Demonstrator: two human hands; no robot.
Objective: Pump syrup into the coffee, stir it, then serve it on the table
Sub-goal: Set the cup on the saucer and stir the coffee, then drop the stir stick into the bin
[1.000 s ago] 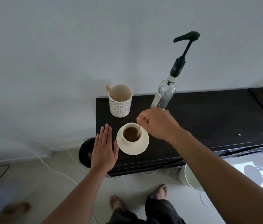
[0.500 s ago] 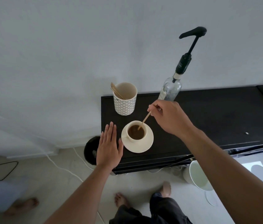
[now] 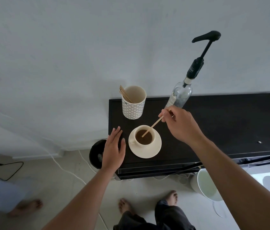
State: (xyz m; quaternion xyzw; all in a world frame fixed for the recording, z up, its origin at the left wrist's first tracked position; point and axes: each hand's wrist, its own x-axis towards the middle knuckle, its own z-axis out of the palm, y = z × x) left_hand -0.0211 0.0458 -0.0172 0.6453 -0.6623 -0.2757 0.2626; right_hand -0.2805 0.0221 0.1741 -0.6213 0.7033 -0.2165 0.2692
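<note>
A: What's the biggest thing here?

B: The black cabinet top (image 3: 213, 127), flat and matte, set against a plain pale wall (image 3: 81, 47). At 12 o'clock from the cup stands the clear glass syrup bottle (image 3: 181, 94), tall and round, with a black pump (image 3: 205, 37) whose spout points left. At 11 o'clock is a cylindrical holder (image 3: 133, 106) with a grey diamond pattern, spare wooden sticks leaning inside.

A: And the coffee?

B: A round cream saucer (image 3: 154, 150) near the cabinet's front left corner carries 1 cream cup (image 3: 144, 135) of brown coffee, handle at 9 o'clock.

A: The hands?

B: The left hand (image 3: 113, 148) lies flat, palm down, fingers straight and together, holding nothing, just beside the saucer at 9 o'clock. The right hand (image 3: 179, 123) is at 2 o'clock from the cup, raised, its thumb and fingertips pinched on the top of a thin wooden stirrer (image 3: 152, 127) that slants down with its tip in the coffee.

A: Any change from 1 second back?

B: Then the right hand sat low at the cup's rim, hiding most of the stick. It has since lifted up and to the right, so the stick's length shows. The left hand has stayed put.
</note>
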